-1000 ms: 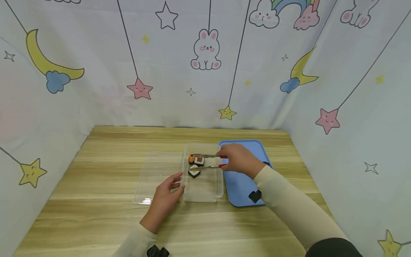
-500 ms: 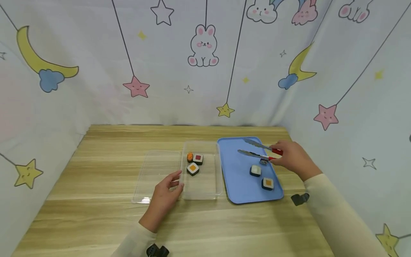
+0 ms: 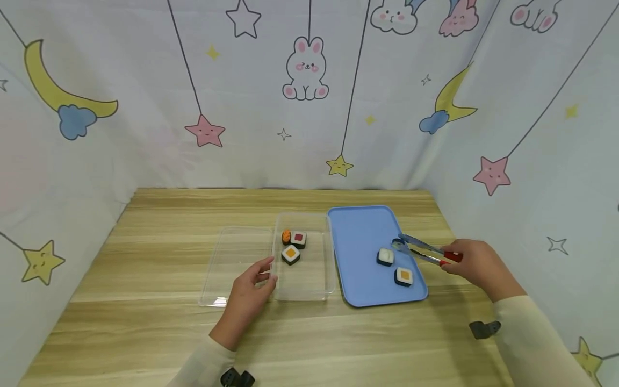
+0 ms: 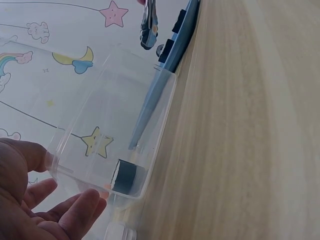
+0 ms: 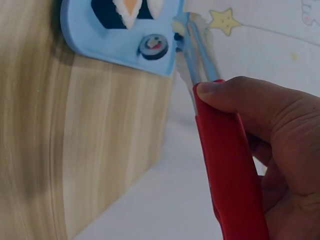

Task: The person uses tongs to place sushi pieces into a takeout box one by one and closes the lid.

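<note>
Here the right hand (image 3: 476, 265) curls its thumb and fingers (image 5: 235, 97) round the red handles of a pair of tongs (image 3: 425, 251), squeezing them so that the metal tips come nearly together over the right edge of the blue tray (image 3: 360, 228); whether the tips already pinch anything cannot be told from the head view. They point at a small round roll (image 5: 153, 45) with a dark rim and a pale face marked in red, which lies flat on the tray just beside them, apparently the piece being reached for. Two square sushi pieces lie near it on the tray: a white-topped one (image 3: 385, 256) and one with an orange centre (image 3: 403, 276), both wrapped in dark bands. Across the table, the left hand (image 3: 246, 298) rests with its fingers (image 4: 75, 210) straight and slightly apart against the near left corner of the clear plastic box (image 3: 304, 290), likely steadying it. Inside the box sit three pieces at the far end: an orange one (image 3: 286, 236), a red-centred square (image 3: 298, 238) and an orange-centred square (image 3: 290, 254). The box's clear lid (image 3: 237, 266) lies open flat to the left on the wooden table (image 3: 145, 301).
</note>
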Motion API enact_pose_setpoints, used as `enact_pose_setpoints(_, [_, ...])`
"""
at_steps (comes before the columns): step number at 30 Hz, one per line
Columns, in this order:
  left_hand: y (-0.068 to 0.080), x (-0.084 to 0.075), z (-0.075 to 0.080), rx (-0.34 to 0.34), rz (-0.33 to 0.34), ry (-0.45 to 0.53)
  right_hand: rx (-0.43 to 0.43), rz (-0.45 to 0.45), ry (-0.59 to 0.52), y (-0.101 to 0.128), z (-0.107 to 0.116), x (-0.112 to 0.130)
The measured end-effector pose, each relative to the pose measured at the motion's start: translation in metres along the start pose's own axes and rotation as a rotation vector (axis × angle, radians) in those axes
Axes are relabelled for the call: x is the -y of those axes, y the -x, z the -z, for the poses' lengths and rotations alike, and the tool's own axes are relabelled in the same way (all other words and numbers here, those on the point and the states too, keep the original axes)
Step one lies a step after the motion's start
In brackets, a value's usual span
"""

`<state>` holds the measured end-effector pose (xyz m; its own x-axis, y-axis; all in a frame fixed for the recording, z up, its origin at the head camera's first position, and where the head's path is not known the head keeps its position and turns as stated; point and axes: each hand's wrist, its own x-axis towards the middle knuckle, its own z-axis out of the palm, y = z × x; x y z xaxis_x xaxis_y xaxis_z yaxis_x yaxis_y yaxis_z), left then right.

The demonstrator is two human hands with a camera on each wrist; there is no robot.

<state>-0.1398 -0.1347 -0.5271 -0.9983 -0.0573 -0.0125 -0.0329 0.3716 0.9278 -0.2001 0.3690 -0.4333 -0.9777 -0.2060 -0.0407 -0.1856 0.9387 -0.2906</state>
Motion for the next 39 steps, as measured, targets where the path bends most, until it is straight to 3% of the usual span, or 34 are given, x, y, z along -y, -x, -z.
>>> enact_pose_setpoints(12, [0.000,0.000,-0.001,0.003,0.014,-0.001,0.021,-0.009,0.033,-0.007,-0.009,-0.003])
enact_pose_setpoints(24, [0.000,0.001,-0.001,0.001,0.001,0.004,-0.038,0.001,0.112,-0.020,-0.020,-0.007])
enact_pose_setpoints(39, [0.001,0.002,0.000,-0.001,0.005,0.000,-0.054,0.012,0.110,-0.026,-0.025,-0.003])
